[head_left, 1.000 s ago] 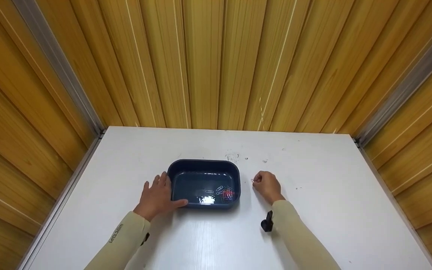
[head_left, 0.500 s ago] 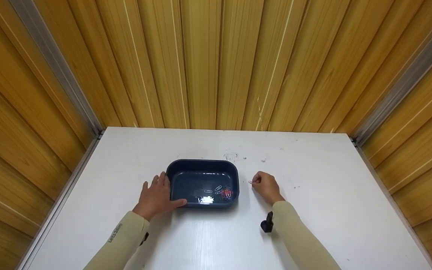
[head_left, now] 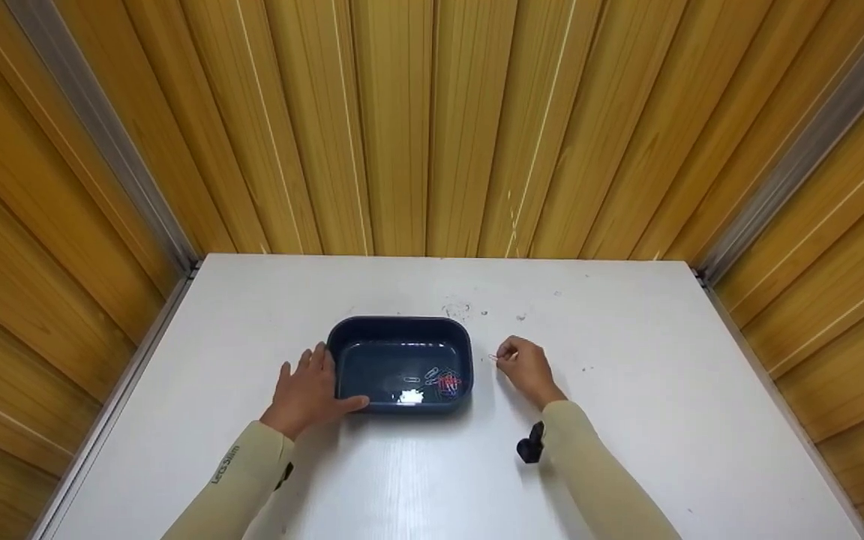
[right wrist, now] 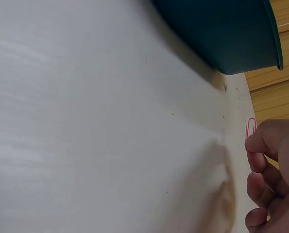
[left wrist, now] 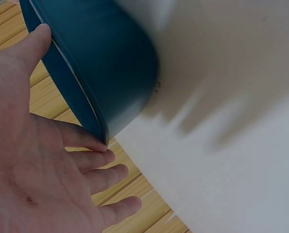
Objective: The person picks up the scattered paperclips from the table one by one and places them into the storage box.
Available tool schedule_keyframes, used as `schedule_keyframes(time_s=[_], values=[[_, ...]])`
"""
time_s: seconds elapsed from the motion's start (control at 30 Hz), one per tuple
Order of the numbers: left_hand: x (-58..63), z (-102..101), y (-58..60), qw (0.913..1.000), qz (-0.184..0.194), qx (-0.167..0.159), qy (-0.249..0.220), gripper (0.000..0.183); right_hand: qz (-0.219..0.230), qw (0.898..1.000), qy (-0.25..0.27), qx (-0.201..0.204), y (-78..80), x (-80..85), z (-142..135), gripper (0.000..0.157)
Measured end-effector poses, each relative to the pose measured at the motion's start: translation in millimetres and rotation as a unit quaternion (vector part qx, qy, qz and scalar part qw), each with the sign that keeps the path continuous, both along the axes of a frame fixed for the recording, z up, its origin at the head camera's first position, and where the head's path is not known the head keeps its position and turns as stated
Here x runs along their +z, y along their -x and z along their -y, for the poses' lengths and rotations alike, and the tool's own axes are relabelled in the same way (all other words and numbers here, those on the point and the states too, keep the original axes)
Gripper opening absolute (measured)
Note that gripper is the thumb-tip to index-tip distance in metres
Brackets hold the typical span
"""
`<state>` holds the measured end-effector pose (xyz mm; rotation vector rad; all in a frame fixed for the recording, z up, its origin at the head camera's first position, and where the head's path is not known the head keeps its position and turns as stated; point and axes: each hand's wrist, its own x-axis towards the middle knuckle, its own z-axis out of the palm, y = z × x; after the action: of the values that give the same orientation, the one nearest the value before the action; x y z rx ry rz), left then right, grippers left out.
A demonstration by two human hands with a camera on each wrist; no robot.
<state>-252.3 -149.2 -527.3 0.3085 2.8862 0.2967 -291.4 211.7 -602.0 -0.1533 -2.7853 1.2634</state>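
A dark blue rectangular bin (head_left: pixel 372 364) stands on the white table, with several paper clips (head_left: pixel 448 385) heaped in its near right corner and a few pale ones beside them. At its left end my left hand (head_left: pixel 306 394) rests with fingers spread and straight. In the left wrist view the thumb lies over the rim of the bin (left wrist: pixel 110 63) and the index fingertip touches the rim farther along. Right of the bin, apart from it, my right hand (head_left: pixel 529 369) pinches a pink paper clip (right wrist: pixel 251 118) between thumb and index finger, its looped end sticking out.
The white table (head_left: pixel 417 480) ends at a wood-patterned panel wall (head_left: pixel 402 150) behind it, with similar panels on both sides. Dark scuff marks (head_left: pixel 458 309) dot the tabletop behind the bin. A black wrist device (head_left: pixel 529 444) sits at the right sleeve.
The paper clip juts out farther from the right fingertips, and that hand has shifted slightly toward the bin. The left hand keeps its place on the bin. The whole head view has drifted a little.
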Motion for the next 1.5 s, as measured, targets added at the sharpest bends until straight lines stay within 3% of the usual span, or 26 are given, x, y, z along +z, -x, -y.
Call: schedule_keyframes(time_s=[0.53,0.87,1.5], values=[[-3.5,1,2.8,1.0,-0.002,-0.002,0.0,0.108,-0.058,0.997,0.049,0.027,-8.4,27.3,16,0.013],[-0.8,-1,1.4,1.0,0.002,-0.002,0.004,0.107,-0.086,0.992,0.067,0.065,-11.0,45.8,39,0.012],[2.7,-2,0.3,0.9998,0.017,0.008,0.005,0.109,-0.069,0.991,0.069,0.09,-8.6,43.9,60,0.013]])
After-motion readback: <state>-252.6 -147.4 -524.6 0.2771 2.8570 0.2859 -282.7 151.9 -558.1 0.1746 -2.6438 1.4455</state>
